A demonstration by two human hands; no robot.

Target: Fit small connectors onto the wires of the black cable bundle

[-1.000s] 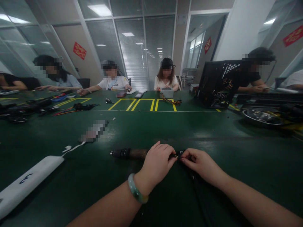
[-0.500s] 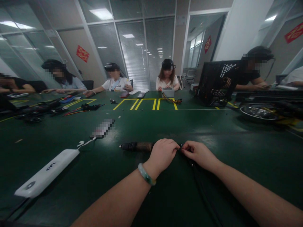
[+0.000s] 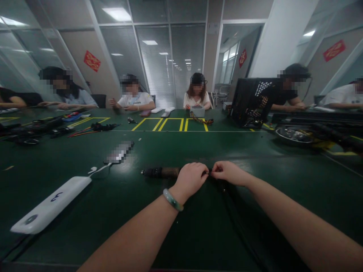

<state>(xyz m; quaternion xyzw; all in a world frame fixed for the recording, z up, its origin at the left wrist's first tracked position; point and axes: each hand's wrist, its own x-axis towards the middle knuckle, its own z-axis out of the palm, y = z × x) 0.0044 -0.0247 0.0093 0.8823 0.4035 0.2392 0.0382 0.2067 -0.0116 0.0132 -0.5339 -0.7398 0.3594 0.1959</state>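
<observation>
A dark electric screwdriver [image 3: 167, 172] with a brownish middle and a narrow metal tip lies on the green table [image 3: 113, 211], its tip toward the left. My left hand [image 3: 193, 177] is closed over its right-hand end, thumb and fingers bent together, hiding that part. Just right of it, my right hand [image 3: 229, 173] pinches a black cable [image 3: 238, 223] close to the tool's rear end. The fingertips of both hands nearly meet around a small dark piece, too small to make out. From there the cable runs toward the near edge.
To the left lie a white power bank-like block [image 3: 53, 204] marked 3 and a phone [image 3: 119, 152] joined by a white cable. Black cables [image 3: 31, 130], a black computer case [image 3: 251, 102] and a metal bowl [image 3: 295, 134] stand farther off. Several people sit across the table.
The view has turned slightly to the right. Both hands keep their closed grip at the tool's rear end, with fingers shifted slightly. A person across has drawn an arm back.
</observation>
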